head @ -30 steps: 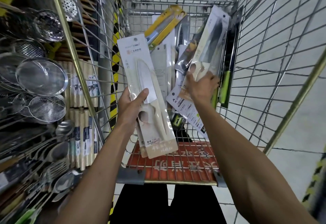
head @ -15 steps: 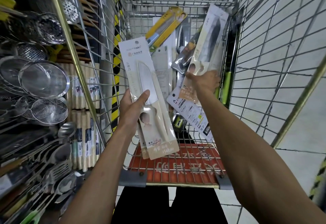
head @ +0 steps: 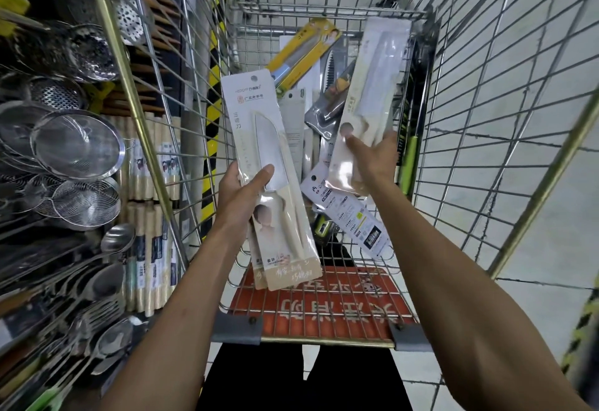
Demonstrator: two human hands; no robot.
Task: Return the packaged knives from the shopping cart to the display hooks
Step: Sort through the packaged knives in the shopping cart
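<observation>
A left pack (head: 259, 138) is held by the left hand (head: 241, 193) over the cart's (head: 327, 13) near end, seemingly with a second behind it. To its right, a right pack (head: 372, 86) is held by the right hand (head: 377, 156). Loose packs (head: 350, 216) are piled in the cart beneath. Strainers (head: 77, 145) are hung left of the cart.

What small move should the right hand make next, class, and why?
Probably lift the cream knife pack up and clear of the shopping cart. The right hand has its grip on the pack's lower end, yet the pack sits inside the cart's walls above other packs; the left hand holds a matching pack raised.
</observation>
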